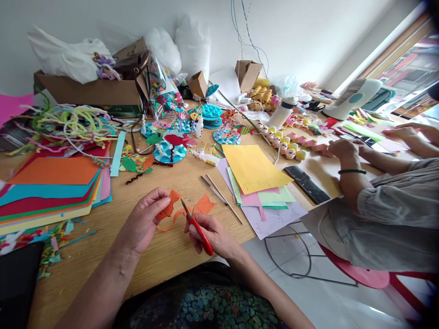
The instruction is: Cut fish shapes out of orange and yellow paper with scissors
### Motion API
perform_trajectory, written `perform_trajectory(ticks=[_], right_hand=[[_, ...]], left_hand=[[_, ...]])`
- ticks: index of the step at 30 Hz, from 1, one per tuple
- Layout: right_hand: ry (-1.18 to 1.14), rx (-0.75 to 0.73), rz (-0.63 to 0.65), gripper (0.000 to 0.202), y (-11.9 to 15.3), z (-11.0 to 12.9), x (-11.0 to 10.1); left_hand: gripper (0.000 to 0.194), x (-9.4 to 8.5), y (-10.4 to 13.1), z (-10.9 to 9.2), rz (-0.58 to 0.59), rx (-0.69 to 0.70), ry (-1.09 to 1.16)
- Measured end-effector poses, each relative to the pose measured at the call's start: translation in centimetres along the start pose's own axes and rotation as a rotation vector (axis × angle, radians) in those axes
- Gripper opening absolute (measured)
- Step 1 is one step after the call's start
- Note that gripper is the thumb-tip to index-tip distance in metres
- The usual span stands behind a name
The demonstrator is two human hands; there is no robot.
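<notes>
My left hand [146,219] pinches a small orange paper piece [167,208] between thumb and fingers. Red-handled scissors [202,235] are in my right hand [214,233], their dark blades pointing up and left, close to the right edge of that piece. A thin curved orange strip [166,227] hangs between the two hands. Just beyond the scissors, another orange paper piece [204,204] lies on the wooden table [151,269].
Colored sheets [55,171] are stacked at left; a yellow sheet [255,167] tops papers at right, beside two thin sticks [224,198] and a black phone [307,184]. Decorated blue discs [169,152] and glue bottles [207,157] lie beyond. A co-worker's hands [346,148] are at right.
</notes>
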State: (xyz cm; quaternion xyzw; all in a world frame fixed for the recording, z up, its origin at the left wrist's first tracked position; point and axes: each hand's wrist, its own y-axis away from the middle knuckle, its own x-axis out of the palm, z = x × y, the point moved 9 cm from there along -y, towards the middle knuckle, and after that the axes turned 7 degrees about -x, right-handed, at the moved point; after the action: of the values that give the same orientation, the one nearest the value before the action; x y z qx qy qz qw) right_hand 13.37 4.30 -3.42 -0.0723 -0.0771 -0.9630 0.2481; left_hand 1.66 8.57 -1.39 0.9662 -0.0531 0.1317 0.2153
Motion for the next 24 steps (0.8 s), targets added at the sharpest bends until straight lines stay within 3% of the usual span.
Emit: perform_trajectory(ticks=[6,15,24], right_hand=[[0.007,0.016,-0.002,0.027,0.0,0.1,0.1],[-0.134,-0.014,0.091,0.044,0.2,-1.1,0.5],[-0.147,-0.004,0.098,0.047,0.2,-1.4,0.4]], left_hand=[[0.018,0.2,0.1,0.2,0.019,-0.004,-0.032],[0.015,0.7,0.0,0.5,0.101,-0.015,-0.016],[0.016,0.9,0.1,0.5,0.096,-0.018,-0.034]])
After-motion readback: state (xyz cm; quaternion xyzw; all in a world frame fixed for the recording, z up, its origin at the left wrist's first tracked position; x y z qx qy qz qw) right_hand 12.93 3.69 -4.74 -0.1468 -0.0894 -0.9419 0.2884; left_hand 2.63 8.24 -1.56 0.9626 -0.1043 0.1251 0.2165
